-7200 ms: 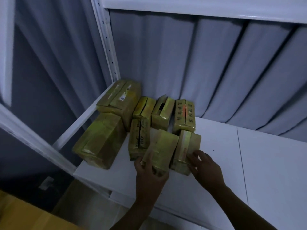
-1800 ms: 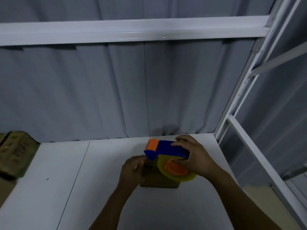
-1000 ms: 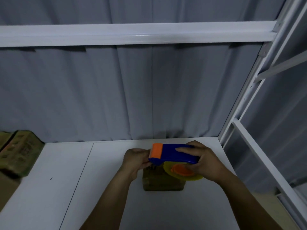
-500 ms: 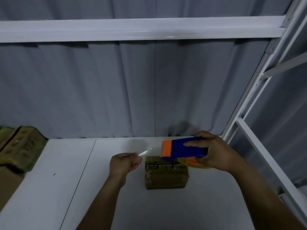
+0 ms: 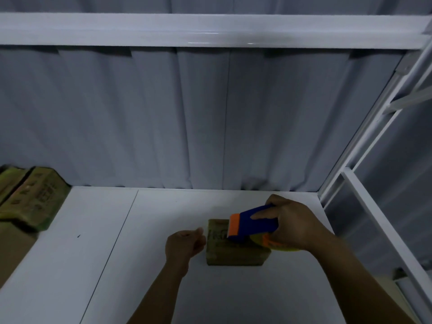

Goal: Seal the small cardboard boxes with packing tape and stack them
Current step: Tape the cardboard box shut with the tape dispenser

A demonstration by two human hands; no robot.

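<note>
Blue dispenser (image 5: 253, 224), gripped by the right hand (image 5: 294, 226), has been lowered onto the box (image 5: 233, 254) on the shelf (image 5: 93, 230); tape is probably pinched by the curled left hand (image 5: 184, 243), so sealing begins.

Backdrop: a grey curtain (image 5: 163, 118) is hung in vertical folds behind the shelf, and its hem is met by the rear edge of the board.
Work surface: a white shelf board (image 5: 93, 265) is laid flat and is divided by a thin seam (image 5: 117, 239) running front to back.
Overhead: a white metal beam (image 5: 210, 29) is set horizontally across the top.
Right side: a white upright (image 5: 374, 127) is fixed at the rear right corner, and a white side rail (image 5: 383, 220) is run from it toward the near right.
Floor: a beige patch (image 5: 385, 286) is seen beyond that rail.
Light: the scene is dimly lit, and a faint glare is caught on the beam.
</note>
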